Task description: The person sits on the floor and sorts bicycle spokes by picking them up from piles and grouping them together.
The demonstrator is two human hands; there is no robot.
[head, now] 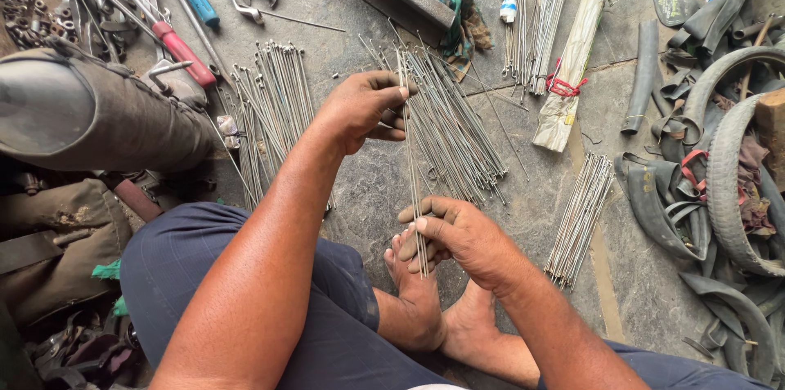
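I sit on a stone floor [368, 186] with my bare feet [425, 300] in front of me. My left hand [360, 108] pinches the far ends of a few thin metal spokes [411, 165]. My right hand [454, 235] grips the near ends of the same spokes just above my toes. The spokes run straight between both hands. Beyond the left hand lies a large loose pile of spokes [454, 116] on the floor.
More spoke bundles lie at left [270, 104], at right [580, 218] and at the back [536, 26], one wrapped in paper [572, 63]. Wrenches and screwdrivers [184, 10] lie at back left. Old tyres and rubber tubes [719, 161] crowd the right. A grey cylinder [90, 112] sits at left.
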